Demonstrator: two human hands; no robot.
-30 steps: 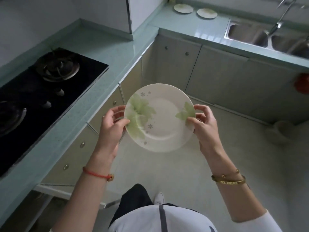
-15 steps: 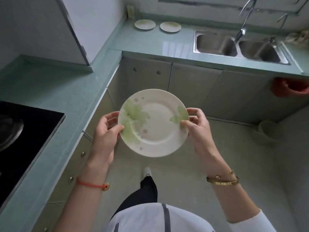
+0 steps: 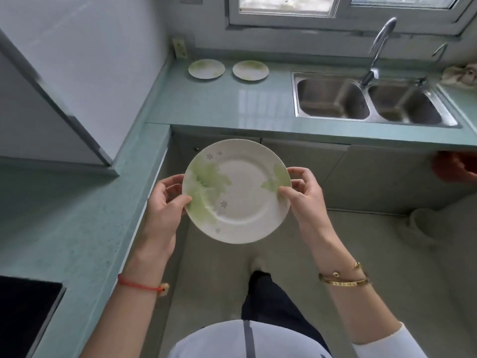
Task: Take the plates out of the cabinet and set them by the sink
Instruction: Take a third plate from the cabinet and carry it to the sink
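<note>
Holding plate (image 3: 237, 191) level between both hands — left hand (image 3: 165, 200) pinching rim at 9 o'clock, right hand (image 3: 303, 193) at 3. Two plates (image 3: 206, 69) by sink (image 3: 333, 98) lie at 12 o'clock — ahead, well apart.

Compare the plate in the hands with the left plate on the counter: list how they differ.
The held plate is up in the air, gripped at its rim by the left hand and right hand; the counter plate lies flat, untouched, near the corner. The held plate is tilted toward the camera; the counter plate is level. The held plate is over the floor, the counter plate left of the sink. Both are round, white, with green leaf patterns.
</note>
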